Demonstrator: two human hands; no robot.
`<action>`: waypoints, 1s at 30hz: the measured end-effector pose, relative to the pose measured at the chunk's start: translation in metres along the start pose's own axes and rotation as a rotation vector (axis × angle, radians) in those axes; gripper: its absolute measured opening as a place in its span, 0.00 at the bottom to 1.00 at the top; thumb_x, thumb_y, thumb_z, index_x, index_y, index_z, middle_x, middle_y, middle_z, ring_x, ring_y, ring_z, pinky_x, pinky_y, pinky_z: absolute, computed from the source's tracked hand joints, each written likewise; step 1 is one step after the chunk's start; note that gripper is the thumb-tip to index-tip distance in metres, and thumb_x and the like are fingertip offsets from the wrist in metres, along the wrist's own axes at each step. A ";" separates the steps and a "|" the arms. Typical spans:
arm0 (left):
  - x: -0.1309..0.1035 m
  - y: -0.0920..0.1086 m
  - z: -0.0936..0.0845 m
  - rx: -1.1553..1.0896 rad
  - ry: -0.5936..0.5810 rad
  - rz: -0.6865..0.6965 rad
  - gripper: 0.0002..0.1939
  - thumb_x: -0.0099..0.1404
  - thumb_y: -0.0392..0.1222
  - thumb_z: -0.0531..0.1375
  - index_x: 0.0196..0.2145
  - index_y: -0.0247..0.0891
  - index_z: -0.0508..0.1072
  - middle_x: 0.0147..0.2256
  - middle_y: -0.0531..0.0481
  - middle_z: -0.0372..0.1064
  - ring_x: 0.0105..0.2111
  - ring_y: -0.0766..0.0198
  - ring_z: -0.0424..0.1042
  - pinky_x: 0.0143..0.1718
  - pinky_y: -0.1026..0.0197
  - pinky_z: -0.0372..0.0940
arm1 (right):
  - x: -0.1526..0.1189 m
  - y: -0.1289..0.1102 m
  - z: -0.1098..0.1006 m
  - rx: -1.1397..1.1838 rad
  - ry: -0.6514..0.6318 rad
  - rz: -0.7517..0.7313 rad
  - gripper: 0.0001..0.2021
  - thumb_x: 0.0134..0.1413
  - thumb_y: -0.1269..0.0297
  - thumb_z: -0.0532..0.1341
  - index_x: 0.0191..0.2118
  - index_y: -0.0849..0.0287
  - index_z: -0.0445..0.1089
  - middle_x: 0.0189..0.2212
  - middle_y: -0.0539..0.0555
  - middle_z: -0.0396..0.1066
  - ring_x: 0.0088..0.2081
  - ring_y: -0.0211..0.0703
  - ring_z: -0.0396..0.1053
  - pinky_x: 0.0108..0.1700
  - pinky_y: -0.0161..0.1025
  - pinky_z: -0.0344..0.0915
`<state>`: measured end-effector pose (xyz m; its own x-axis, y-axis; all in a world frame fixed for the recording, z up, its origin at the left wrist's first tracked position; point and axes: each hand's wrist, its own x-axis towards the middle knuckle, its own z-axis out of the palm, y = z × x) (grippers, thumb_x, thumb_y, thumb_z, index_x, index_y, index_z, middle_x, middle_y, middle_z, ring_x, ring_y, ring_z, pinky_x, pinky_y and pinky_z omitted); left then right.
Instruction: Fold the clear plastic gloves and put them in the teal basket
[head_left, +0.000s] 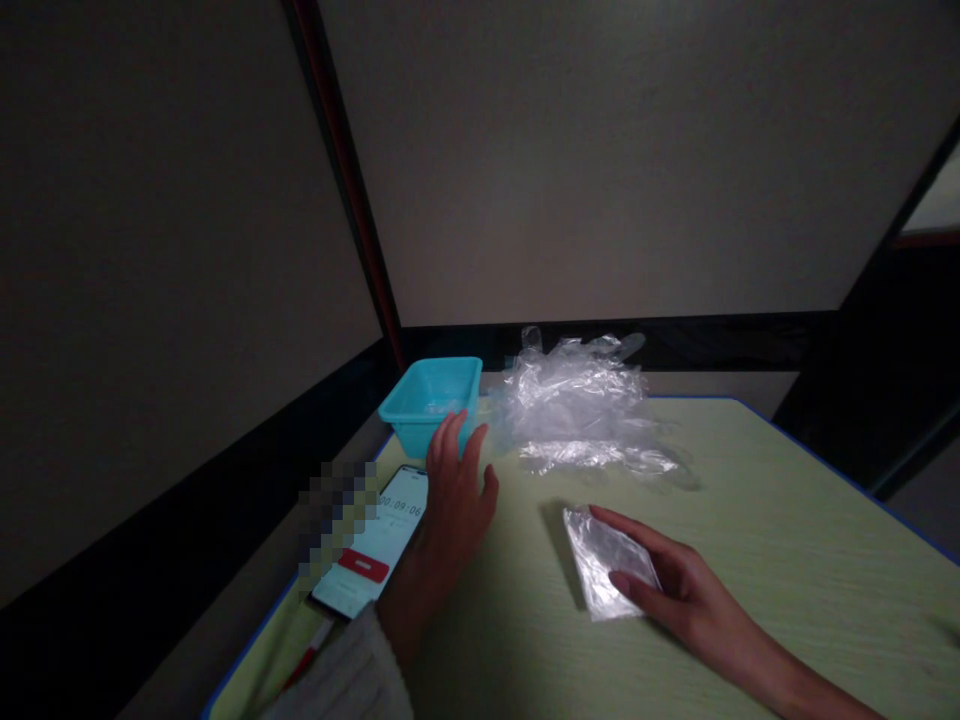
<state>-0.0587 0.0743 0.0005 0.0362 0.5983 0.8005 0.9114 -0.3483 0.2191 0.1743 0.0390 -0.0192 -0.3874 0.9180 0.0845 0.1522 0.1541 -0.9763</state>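
- Red and white slim item, perhaps a pen (306,660): on the table (772,520), partly hidden by the grey sleeve (349,675).
- Phone (375,535), screen lit: face up near the table's left edge, running figures and a red button on show, beside the left wrist.
- Turquoise basin (412,434), plastic: upright at the far left corner; something clear lies inside, too faint for me to name.
- Left hand (459,505): fingers loosely spread and slightly curled, no item visible in it; fingertips in front of the basin's near wall, contact uncertain from my view.
- Clear plastic gloves (581,400), one loose, crinkled heap: right of the basin, towards the back of the table, some finger shapes readable.
- Folded clear packet (596,565), flat and roughly square: nearer me than the heap and apart from it, gripped along its right side.
- Right hand (694,590): thumb over the packet's face, fingers behind, pinching it.
- Step in hand, as I judge it: one-handed holding of the packet, left hand free. From this pose, any shift of the packet calls for me to keep that pinch light but firm, as thin film may slip or unfold; any left-hand grip calls for closing the spread fingers.
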 end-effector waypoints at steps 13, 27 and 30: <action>0.021 -0.023 0.011 0.324 -0.228 -0.199 0.28 0.58 0.29 0.56 0.56 0.30 0.58 0.60 0.30 0.50 0.61 0.41 0.45 0.55 0.33 0.44 | 0.001 -0.008 0.000 -0.090 0.025 0.033 0.30 0.46 0.48 0.61 0.53 0.59 0.65 0.53 0.62 0.64 0.47 0.53 0.69 0.50 0.50 0.63; 0.020 -0.026 0.011 0.339 -0.147 -0.176 0.19 0.61 0.27 0.53 0.51 0.32 0.65 0.50 0.36 0.64 0.55 0.44 0.58 0.53 0.32 0.49 | 0.006 -0.013 -0.001 -0.271 0.122 -0.015 0.24 0.42 0.46 0.63 0.45 0.52 0.73 0.47 0.58 0.71 0.43 0.57 0.71 0.41 0.46 0.71; 0.019 -0.026 0.010 0.339 -0.126 -0.176 0.18 0.61 0.27 0.54 0.49 0.31 0.66 0.46 0.37 0.66 0.53 0.46 0.60 0.54 0.33 0.49 | 0.006 -0.013 -0.001 -0.272 0.118 -0.015 0.24 0.42 0.47 0.63 0.45 0.53 0.73 0.46 0.58 0.72 0.43 0.57 0.71 0.42 0.46 0.71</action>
<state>-0.0776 0.1024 0.0043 -0.1017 0.7188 0.6877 0.9910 0.0126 0.1333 0.1706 0.0427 -0.0058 -0.2853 0.9487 0.1365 0.3920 0.2455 -0.8866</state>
